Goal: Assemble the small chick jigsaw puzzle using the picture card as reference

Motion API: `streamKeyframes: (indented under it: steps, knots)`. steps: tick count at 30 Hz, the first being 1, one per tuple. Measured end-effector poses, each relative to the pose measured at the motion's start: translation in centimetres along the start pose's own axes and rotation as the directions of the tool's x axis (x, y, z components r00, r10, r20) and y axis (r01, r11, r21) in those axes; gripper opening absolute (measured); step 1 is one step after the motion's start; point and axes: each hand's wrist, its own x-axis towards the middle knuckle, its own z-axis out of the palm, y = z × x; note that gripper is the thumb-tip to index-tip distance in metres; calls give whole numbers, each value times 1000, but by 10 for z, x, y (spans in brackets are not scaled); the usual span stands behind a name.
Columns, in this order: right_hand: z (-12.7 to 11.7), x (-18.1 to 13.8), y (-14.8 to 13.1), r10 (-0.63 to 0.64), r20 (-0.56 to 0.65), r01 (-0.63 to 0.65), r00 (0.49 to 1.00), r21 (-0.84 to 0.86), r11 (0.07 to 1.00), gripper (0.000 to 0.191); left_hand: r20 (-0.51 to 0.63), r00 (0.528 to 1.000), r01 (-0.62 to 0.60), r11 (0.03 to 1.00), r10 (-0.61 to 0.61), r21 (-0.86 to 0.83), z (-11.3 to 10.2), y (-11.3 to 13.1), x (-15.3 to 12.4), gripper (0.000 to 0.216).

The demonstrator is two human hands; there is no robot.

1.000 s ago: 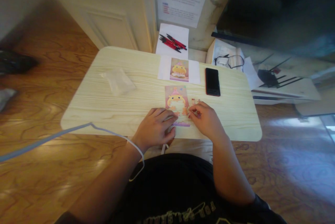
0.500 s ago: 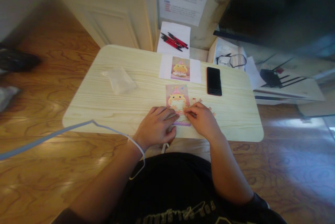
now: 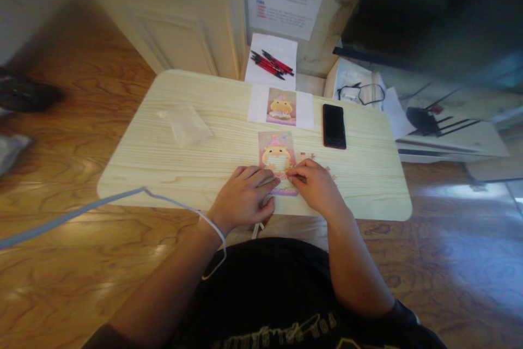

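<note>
A partly filled jigsaw puzzle (image 3: 276,145) with a yellow cartoon figure in a pink party hat lies near the table's front edge, a pale gap in its middle. My left hand (image 3: 245,196) rests over its lower left side, fingers stretched out and fingertips touching it. Thumb and forefinger of my right hand (image 3: 316,185) are pinched together at the right side of the gap, on a small puzzle piece mostly hidden by the fingertips. Several loose puzzle pieces (image 3: 329,169) lie beside and partly behind that hand.
Behind the puzzle, a white sheet (image 3: 304,112) carries a printed picture (image 3: 281,106) of a similar figure. A phone (image 3: 334,127) lies to the right, a clear plastic bag (image 3: 188,127) to the left. Red pens (image 3: 272,65) rest on paper beyond the table (image 3: 143,158). A pale cord (image 3: 102,206) reaches my left wrist.
My right fingertips have shifted very slightly left over the puzzle. My left hand stays where it was.
</note>
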Motion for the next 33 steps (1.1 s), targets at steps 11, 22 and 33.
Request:
streamKeyframes:
  steps: [11, 22, 33]
  knots:
    - [-6, 1, 12, 76, -4, -76, 997, -11, 997, 25, -22, 1000, -10, 1000, 11, 18, 1, -1, -1, 43]
    - [-5, 5, 11, 66, 10, -65, 998, -55, 996, 22, 16, 1000, 13, 1000, -13, 5, 1, 0, 1, 44]
    - [-4, 7, 12, 17, 2, -17, 1000, -24, 1000, 26, 13, 1000, 19, 1000, -19, 7, 0, 0, 1, 43]
